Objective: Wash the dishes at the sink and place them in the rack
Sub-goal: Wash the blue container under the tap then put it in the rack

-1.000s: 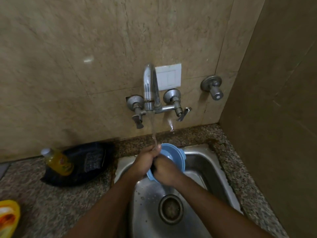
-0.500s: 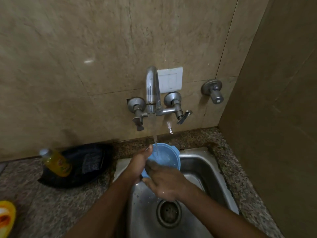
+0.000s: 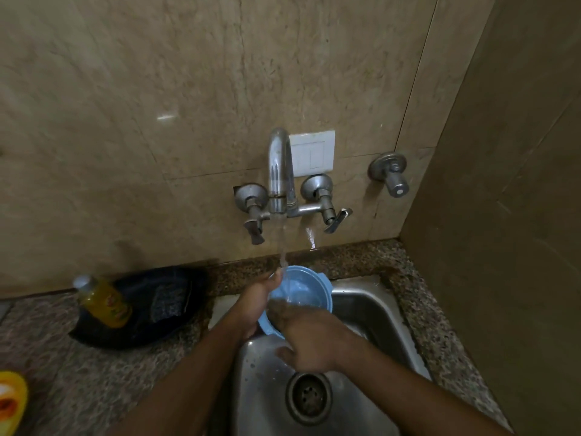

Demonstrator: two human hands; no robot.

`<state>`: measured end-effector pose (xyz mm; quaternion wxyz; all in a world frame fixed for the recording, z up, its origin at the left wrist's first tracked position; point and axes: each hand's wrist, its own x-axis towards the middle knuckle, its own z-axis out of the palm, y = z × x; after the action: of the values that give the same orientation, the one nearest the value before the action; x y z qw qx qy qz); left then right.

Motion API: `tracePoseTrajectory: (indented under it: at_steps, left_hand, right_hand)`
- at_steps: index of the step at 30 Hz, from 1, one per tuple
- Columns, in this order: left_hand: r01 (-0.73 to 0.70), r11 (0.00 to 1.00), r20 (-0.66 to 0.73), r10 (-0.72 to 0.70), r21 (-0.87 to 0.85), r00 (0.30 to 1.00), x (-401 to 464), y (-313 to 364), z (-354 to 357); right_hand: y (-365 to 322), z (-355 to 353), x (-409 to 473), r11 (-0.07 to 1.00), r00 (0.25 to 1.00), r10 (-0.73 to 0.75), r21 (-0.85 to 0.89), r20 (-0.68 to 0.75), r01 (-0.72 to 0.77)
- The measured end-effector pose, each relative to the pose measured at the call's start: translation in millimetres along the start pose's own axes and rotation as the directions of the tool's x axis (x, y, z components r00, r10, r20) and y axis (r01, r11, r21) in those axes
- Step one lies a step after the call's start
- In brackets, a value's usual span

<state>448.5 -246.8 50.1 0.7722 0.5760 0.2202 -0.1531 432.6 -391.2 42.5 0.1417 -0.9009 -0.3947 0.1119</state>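
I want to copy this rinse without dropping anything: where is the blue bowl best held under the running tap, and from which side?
Probably by its rim, from the left. The blue bowl is tilted with its opening toward the camera under the faucet stream, so the left rim is exposed. The left hand already grips there, leaving the right hand free to rub inside.

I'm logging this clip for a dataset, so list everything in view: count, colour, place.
bowl: 1, blue, under the water stream over the sink
sink: 1, steel, in the counter
tap: 1, chrome, on the wall, running
valve: 1, chrome, wall, right of the tap
switch plate: 1, white, behind the tap
bottle: 1, yellow, on the black bag
bag: 1, black, counter left of the sink
left hand: grips the bowl's rim
right hand: fingers in the bowl
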Motion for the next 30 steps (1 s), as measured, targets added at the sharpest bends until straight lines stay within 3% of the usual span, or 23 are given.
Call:
tracePoseTrajectory:
  at_steps: [4,8,12,16,20,23,27,30]
  left_hand:
    - [0.013,1.0,-0.06,-0.015,-0.026,0.998,4,4,4]
    - [0.009,1.0,-0.042,-0.008,0.025,0.999,6,4,-1]
    - [0.0,0.999,-0.066,0.002,0.032,0.998,11,3,-2]
    - [-0.024,0.996,-0.039,0.028,0.087,0.999,6,2,-9]
    - [-0.165,0.963,-0.078,0.185,0.212,0.98,8,0,3]
    - [-0.195,0.948,-0.153,0.238,0.253,0.959,8,-1,2]
    - [-0.203,0.942,-0.119,0.241,0.267,0.963,4,-4,-4]
    - [-0.242,0.91,-0.087,0.286,0.337,0.954,6,3,0]
  right_hand:
    - [2,-9,8,0.988,0.992,0.126,-0.09,0.01,-0.124]
    - [1,-12,7,0.999,0.999,0.001,-0.032,0.049,0.001]
    - [2,-10,9,0.989,0.996,0.086,-0.122,0.031,-0.081]
    - [-3,-5,4,0.999,0.999,-0.024,-0.047,0.025,0.025]
    - [-11,-5,3,0.953,0.963,0.264,-0.168,0.052,-0.252]
    - [-24,8,1,0.964,0.963,0.236,-0.16,0.132,-0.214]
    - [-14,8,2,0.968,0.97,0.241,-0.07,0.021,-0.239]
    - [-23,3,9,0.941,0.943,0.33,-0.088,0.046,-0.325]
